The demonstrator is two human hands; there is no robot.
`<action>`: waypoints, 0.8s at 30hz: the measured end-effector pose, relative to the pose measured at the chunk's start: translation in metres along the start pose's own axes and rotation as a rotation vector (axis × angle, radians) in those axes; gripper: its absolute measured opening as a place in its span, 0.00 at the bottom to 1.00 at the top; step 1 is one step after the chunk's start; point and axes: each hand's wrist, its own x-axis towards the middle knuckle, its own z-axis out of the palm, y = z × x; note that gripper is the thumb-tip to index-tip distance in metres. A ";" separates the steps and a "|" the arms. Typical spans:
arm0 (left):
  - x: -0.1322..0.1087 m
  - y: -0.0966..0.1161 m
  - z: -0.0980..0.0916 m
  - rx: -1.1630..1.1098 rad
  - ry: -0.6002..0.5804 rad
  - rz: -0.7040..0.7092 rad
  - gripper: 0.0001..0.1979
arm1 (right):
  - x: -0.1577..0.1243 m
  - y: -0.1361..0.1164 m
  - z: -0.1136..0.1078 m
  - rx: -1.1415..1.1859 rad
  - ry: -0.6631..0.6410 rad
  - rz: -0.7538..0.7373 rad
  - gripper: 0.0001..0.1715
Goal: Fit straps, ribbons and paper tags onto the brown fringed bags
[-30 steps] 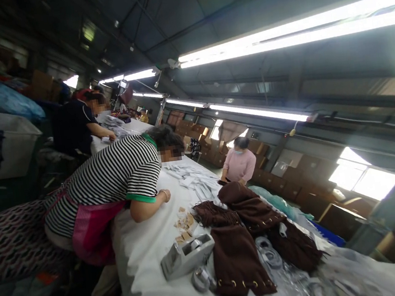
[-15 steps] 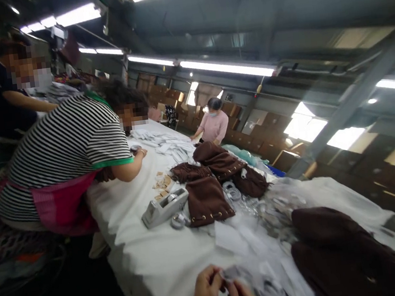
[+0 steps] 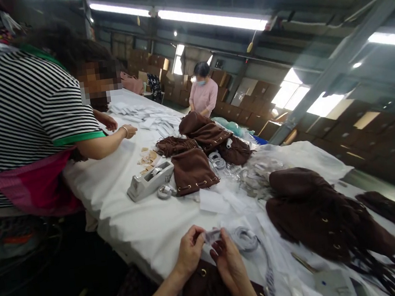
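My left hand (image 3: 192, 248) and my right hand (image 3: 227, 255) are raised over the near edge of the table, fingertips pinched on a small translucent strip (image 3: 213, 235) stretched between them. Under my wrists lies a brown bag (image 3: 201, 294) with gold eyelets, partly hidden by my arms. Just right of my hands, a coil of grey-white tape (image 3: 245, 239) rests on white sheets. What the strip is made of cannot be made out.
A tape dispenser (image 3: 151, 180) stands beside brown bags (image 3: 193, 170) mid-table. More brown bags (image 3: 305, 206) lie at the right. A person in a striped shirt (image 3: 34, 105) leans over the left side; another in pink (image 3: 204, 94) stands at the far side.
The view has tilted down, showing more of my forearms and the brown bag beneath. My hands have moved slightly apart, with the strip between them. The striped-shirt person's hand has shifted.
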 end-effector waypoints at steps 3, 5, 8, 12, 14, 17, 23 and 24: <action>0.001 0.006 -0.005 0.181 -0.013 -0.012 0.11 | 0.006 -0.016 0.003 -0.173 0.016 -0.173 0.23; 0.001 0.011 -0.011 0.222 -0.035 -0.045 0.12 | 0.009 -0.025 0.007 -0.375 0.028 -0.291 0.25; -0.002 0.017 -0.018 0.144 -0.212 -0.167 0.17 | 0.013 -0.039 0.009 -0.511 0.053 -0.387 0.26; -0.008 0.027 -0.013 -0.090 -0.549 -0.342 0.22 | 0.020 -0.060 0.008 -0.479 0.078 -0.452 0.26; -0.007 0.038 -0.001 -0.257 -0.552 -0.369 0.21 | 0.023 -0.074 0.009 -0.423 0.075 -0.471 0.26; 0.004 0.068 0.021 -0.346 -0.421 -0.295 0.18 | 0.020 -0.106 0.014 -0.310 0.079 -0.529 0.26; 0.028 0.096 0.041 0.156 -0.210 0.204 0.05 | -0.001 -0.150 0.022 -0.277 0.132 -0.704 0.24; 0.029 0.086 0.039 0.237 -0.161 0.242 0.04 | -0.001 -0.144 0.021 -0.333 0.136 -0.698 0.24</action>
